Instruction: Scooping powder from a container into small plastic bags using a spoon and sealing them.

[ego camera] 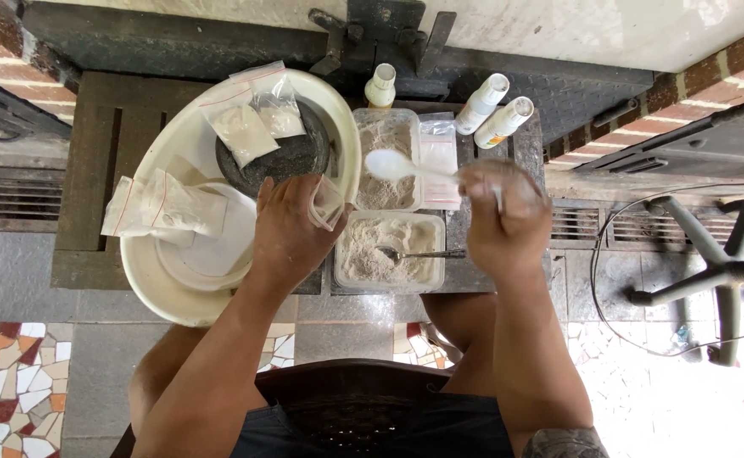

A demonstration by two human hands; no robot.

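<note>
Left hand: your left hand (291, 229) grasps one small clear bag (328, 202), held open over the basin's right rim.
Right hand: your right hand (501, 216) grips one white plastic spoon (393, 164) above the far powder tub (386, 157).
Tubs: two, both with pale powder; the near tub (389, 252) holds one metal spoon (414, 254).
Basin: one cream basin (168, 288) holding a dark mortar (291, 157).
Filled bags: three counted (240, 131).
Bottles: three along the stand's far edge (380, 85).

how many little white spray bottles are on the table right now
3: one bottle behind the far powder tub, two bottles side by side further right. Others may be hidden.
</note>
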